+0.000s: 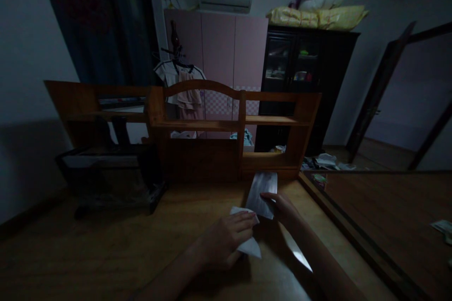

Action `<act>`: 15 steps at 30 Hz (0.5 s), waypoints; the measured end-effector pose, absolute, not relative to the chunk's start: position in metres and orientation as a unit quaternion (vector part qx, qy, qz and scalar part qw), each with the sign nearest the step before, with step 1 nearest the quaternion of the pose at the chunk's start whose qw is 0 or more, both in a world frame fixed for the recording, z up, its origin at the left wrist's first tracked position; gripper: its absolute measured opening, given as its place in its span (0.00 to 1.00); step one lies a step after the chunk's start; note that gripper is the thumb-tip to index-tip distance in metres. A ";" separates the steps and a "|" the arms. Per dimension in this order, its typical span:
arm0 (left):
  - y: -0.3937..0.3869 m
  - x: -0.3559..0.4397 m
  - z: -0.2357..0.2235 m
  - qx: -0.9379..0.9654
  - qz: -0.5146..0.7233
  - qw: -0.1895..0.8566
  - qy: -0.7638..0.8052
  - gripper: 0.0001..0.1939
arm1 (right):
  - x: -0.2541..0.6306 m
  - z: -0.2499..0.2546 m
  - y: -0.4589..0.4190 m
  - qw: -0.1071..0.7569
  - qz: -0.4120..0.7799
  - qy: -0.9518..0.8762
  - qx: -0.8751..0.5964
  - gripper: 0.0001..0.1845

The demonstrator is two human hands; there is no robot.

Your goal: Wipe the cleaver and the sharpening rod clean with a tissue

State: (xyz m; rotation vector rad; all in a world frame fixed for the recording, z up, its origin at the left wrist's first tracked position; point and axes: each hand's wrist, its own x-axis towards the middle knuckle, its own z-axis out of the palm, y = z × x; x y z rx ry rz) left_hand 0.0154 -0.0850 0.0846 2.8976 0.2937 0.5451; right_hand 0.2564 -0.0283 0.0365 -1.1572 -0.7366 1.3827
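My left hand (229,237) is closed around a white tissue or cloth (250,246), parts of which stick out above and below the fingers. To its right, my right hand (280,208) grips a flat, grey, rectangular panel (262,193) by its right edge, the thumb lying across its face. The panel is tilted and has a dull sheen; what it is exactly I cannot make out. The tissue is close to the panel's lower left corner; whether they touch is unclear. Both hands are over the wooden desktop (197,211).
A wooden shelf unit (203,125) stands along the desktop's back edge. At the left sits a dark, box-like object (113,176). A raised wooden edge (339,225) borders the right side. Behind are a pink wardrobe (218,51) and a black cabinet (314,66).
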 end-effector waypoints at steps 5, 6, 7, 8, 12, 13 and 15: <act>-0.087 0.021 0.077 0.973 0.189 0.093 0.096 0.16 | 0.254 0.039 -0.032 0.566 0.595 -0.307 -0.482 0.06; -0.088 0.021 0.076 0.972 0.191 0.097 0.097 0.14 | 0.254 0.041 -0.032 0.571 0.594 -0.302 -0.478 0.05; -0.088 0.022 0.076 0.971 0.194 0.100 0.098 0.12 | 0.254 0.043 -0.031 0.579 0.593 -0.297 -0.474 0.06; -0.089 0.022 0.076 0.970 0.198 0.102 0.099 0.10 | 0.256 0.045 -0.031 0.587 0.592 -0.290 -0.470 0.06; -0.091 0.023 0.073 0.965 0.221 0.105 0.090 0.05 | 0.270 0.053 -0.026 0.632 0.570 -0.252 -0.460 0.07; -0.092 0.023 0.071 0.964 0.228 0.108 0.084 0.04 | 0.276 0.055 -0.025 0.646 0.562 -0.242 -0.457 0.07; -0.092 0.021 0.067 0.960 0.239 0.120 0.081 0.05 | 0.287 0.057 -0.024 0.671 0.543 -0.225 -0.451 0.07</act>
